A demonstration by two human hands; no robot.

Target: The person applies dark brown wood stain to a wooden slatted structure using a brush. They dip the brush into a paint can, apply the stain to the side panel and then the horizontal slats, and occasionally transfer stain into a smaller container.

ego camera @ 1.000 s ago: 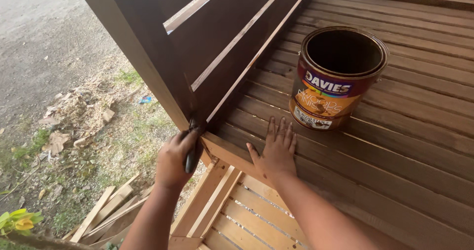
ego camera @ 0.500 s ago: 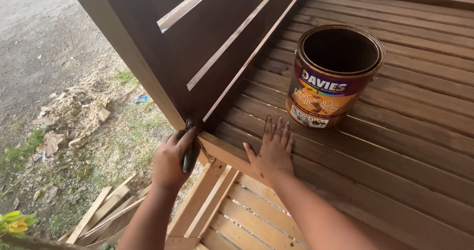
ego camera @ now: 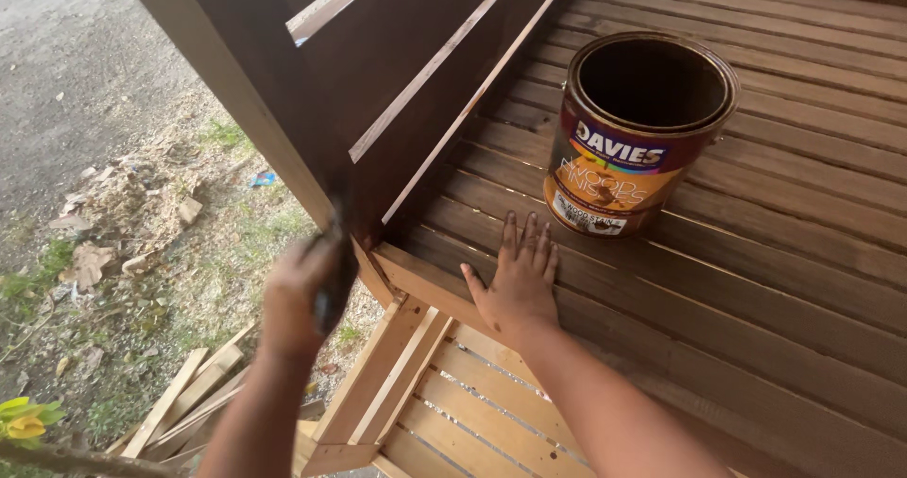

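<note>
My left hand (ego camera: 300,294) is blurred and grips a dark paintbrush (ego camera: 333,289) held against the lower corner of a dark-stained wooden backrest post (ego camera: 274,110). My right hand (ego camera: 515,275) lies flat, fingers spread, on the stained slats of a wooden bench seat (ego camera: 756,280). An open paint can (ego camera: 635,133) with a brown and orange label stands upright on the seat, just beyond my right fingertips. The can's inside looks dark.
Below the seat is an unstained light wooden frame with slats (ego camera: 453,412). Loose wood offcuts (ego camera: 189,407) lie on the ground at lower left. Sawdust, dry leaves and grass (ego camera: 132,242) cover the ground beside a grey road (ego camera: 66,72).
My left hand with the brush has dropped slightly down the post's corner and is now motion-blurred. My right hand stays flat on the seat. The view has shifted a little.
</note>
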